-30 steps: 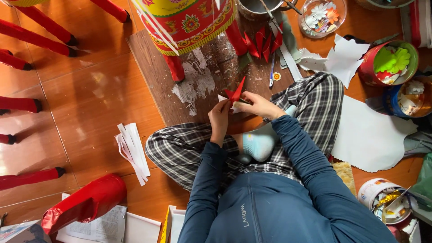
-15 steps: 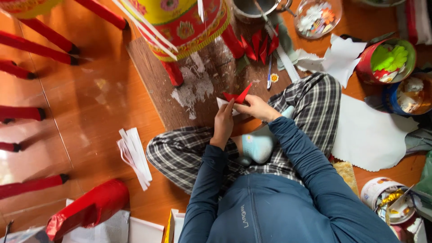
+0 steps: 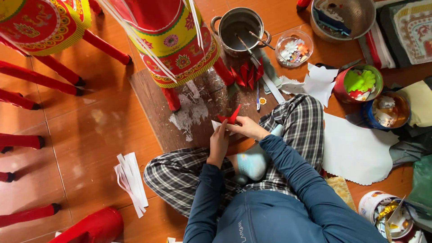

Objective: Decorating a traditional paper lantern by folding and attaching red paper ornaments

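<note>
Seated worker's left hand (image 3: 219,143) and right hand (image 3: 249,128), both pinched on a folded red paper piece (image 3: 230,116), now held slightly lower over the glue-stained board (image 3: 193,108) beside the drum-shaped lantern (image 3: 175,40); folding continues.

Bright, even light; soft shadows; sharp, slight edge distortion.

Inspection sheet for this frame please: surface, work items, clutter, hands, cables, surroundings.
Surface: wooden floor with a paste-smeared board.
Work items: red folded paper piece above the board.
Clutter: metal pot, clear dish of paper flowers, white paper strips, white paper sheet.
Hands: left hand and right hand both pinch the paper piece.
Cables: nothing seen.
Surroundings: red-and-yellow decorated drum on red legs.
</note>
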